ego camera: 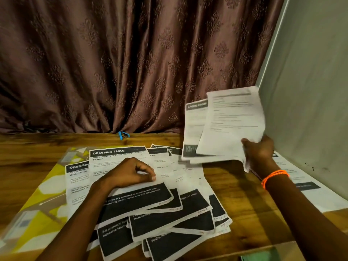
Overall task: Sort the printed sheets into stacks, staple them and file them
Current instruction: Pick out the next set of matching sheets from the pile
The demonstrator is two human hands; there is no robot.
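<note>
A fanned spread of printed sheets [169,194] covers the middle of the wooden table [250,200], each with a black band at its near end; the top sheet [120,161] is headed "DRESSING TABLE", and its band reads partly "jewelry scattered on dressing table", while a sheet under it at 9 o'clock begins "DRESSING" and "Unboxing". The left hand [131,173] rests on the top sheet, fingers loosely curled, grasping nothing. At 2 o'clock the right hand [259,148] pinches a raised bundle of sheets [226,127], blurred, its text unreadable. A yellow folder [47,187] lies at 9 o'clock, a blue stapler [123,135] at 12 o'clock by the curtain [131,63]
</note>
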